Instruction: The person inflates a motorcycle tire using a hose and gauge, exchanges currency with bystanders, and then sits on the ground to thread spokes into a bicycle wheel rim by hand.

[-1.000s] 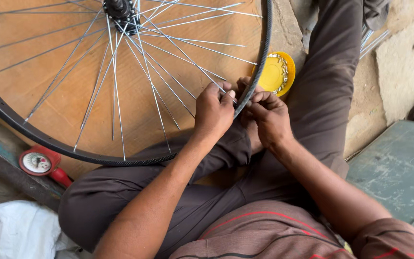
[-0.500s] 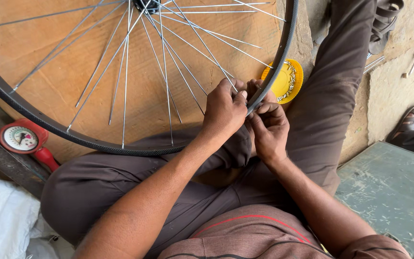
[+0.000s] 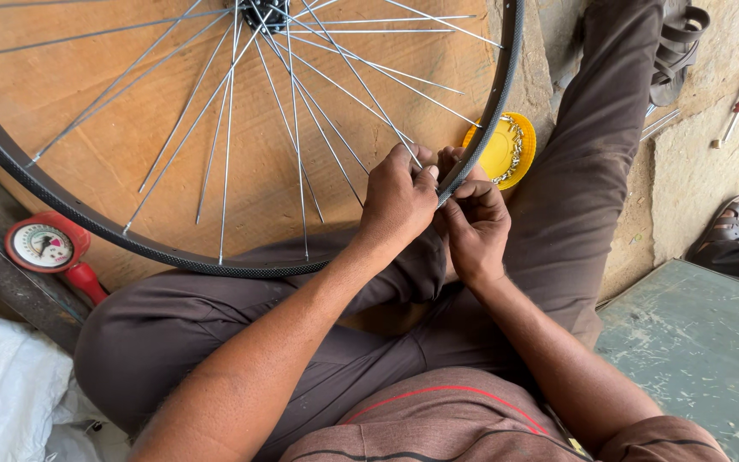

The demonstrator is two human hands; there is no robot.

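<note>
Since the earlier frames my view has drifted right and a little lower, so the wheel rim [image 3: 481, 128] now sits further across the picture and the red gauge [image 3: 44, 246] has slid toward the left edge; both hands have stayed locked on the same spot of the rim. My left hand [image 3: 397, 201] curls over the rim from the inside, its grip pressed together on a spoke [image 3: 361, 85] right where it meets the rim. My right hand [image 3: 475, 224] sits just beside it on the outer side, fingers pinched on something small at the rim that I cannot make out. The wheel stands upright across my lap, resting against my brown trousers [image 3: 592, 154], with the hub [image 3: 263, 13] at the top edge of view. Behind the rim, near my right knee, lies a yellow dish [image 3: 496, 152] with small metal bits along its edge. As I read it, steady hands mean the work remains on this one spoke end.
</note>
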